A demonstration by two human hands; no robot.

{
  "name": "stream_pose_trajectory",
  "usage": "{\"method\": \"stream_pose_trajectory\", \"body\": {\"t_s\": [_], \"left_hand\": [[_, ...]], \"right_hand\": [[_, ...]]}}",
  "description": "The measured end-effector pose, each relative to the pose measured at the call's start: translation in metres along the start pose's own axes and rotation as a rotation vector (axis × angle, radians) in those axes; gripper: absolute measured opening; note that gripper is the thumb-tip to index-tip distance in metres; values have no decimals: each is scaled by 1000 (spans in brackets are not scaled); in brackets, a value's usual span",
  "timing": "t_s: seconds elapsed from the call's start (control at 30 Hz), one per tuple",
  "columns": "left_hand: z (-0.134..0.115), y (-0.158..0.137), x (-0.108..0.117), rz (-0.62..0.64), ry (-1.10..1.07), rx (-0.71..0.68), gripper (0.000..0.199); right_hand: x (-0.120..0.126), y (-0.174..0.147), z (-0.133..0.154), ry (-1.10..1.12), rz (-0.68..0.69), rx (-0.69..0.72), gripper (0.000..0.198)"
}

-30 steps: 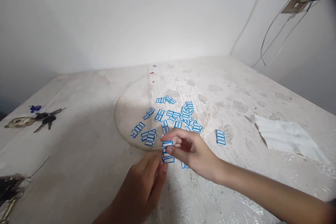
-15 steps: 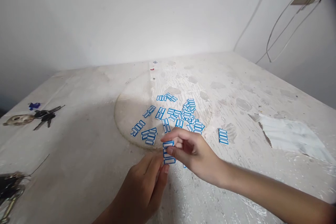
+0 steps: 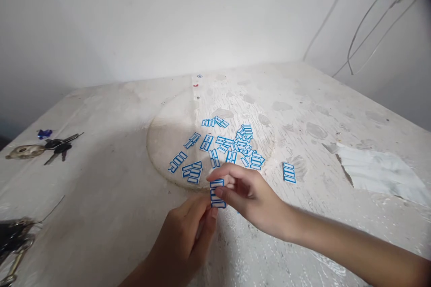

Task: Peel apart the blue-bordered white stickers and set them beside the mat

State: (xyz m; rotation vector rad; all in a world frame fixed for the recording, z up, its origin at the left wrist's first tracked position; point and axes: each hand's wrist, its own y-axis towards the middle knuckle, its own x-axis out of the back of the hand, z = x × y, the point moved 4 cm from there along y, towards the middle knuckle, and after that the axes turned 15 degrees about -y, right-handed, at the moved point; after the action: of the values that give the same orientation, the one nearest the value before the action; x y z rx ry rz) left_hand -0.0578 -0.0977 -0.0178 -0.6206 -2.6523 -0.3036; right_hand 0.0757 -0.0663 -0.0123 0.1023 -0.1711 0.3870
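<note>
White tabletop (image 3: pixel 101 197) | right hand (image 3: pixel 249 195) pinches label strip (image 3: pixel 216 193) | left hand (image 3: pixel 183 240) grips its near end | progress: most labels (image 3: pixel 232 145) lie loose, far side

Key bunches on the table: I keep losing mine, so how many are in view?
2. One key bunch lies near the table's far left edge beside a blue scrap; another bunch sits at the near left edge, partly cut off by the frame.
</note>
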Motion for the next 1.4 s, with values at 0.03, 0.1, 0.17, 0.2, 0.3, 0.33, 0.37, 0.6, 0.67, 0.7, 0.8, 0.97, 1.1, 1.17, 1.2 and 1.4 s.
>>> {"method": "stream_pose_trajectory", "body": {"t_s": [0.03, 0.1, 0.17, 0.2, 0.3, 0.33, 0.37, 0.6, 0.67, 0.7, 0.8, 0.97, 1.1, 1.17, 1.2, 1.4], "left_hand": [[1, 0, 0, -4, -30, 30, 14], [2, 1, -1, -17, -86, 85, 18], [4, 2, -1, -29, -152, 149, 25], [6, 2, -2, -30, -188, 183, 27], [9, 2, -4, -33, -294, 262, 31], [10, 1, -4, -35, -323, 281, 31], [11, 1, -4, -35, -345, 300, 31], [14, 2, -3, -45, -389, 322, 32], [14, 2, -3, -42, -393, 326, 32], [14, 2, -3, -40, -393, 328, 33], [13, 2, -3, -36, -403, 325, 34], [13, 3, -3, -31, -399, 379, 34], [12, 4, -2, -26, -424, 397, 31], [11, 4, -2, -29, -422, 392, 31], [10, 4, -2, -30, -416, 392, 31], [10, 4, -3, -30, -403, 413, 31]], "right_hand": [[0, 0, 0, -1, 7, -4, 20], [0, -1, 0, 0, 18, -7, 20], [-1, -1, 0, -7, 21, -7, 19], [-1, -1, 0, -10, 20, -11, 19], [-1, -1, -1, -19, 25, -21, 17], [-2, -1, -2, -20, 25, -23, 17], [-2, -1, -2, -22, 25, -24, 17], [-2, -1, -5, -29, 7, -12, 17], [-2, -2, -6, -29, 7, -14, 16], [-2, -2, -6, -29, 9, -12, 17], [-3, -2, -5, -29, 14, -5, 17], [-2, -1, -3, -30, 11, -2, 17], [-2, -2, -4, -26, 10, -6, 16], [-3, -2, -5, -24, 8, -6, 16], [-3, -2, -5, -26, 8, -6, 16], [-1, -1, -3, -42, 8, -10, 15]]}}
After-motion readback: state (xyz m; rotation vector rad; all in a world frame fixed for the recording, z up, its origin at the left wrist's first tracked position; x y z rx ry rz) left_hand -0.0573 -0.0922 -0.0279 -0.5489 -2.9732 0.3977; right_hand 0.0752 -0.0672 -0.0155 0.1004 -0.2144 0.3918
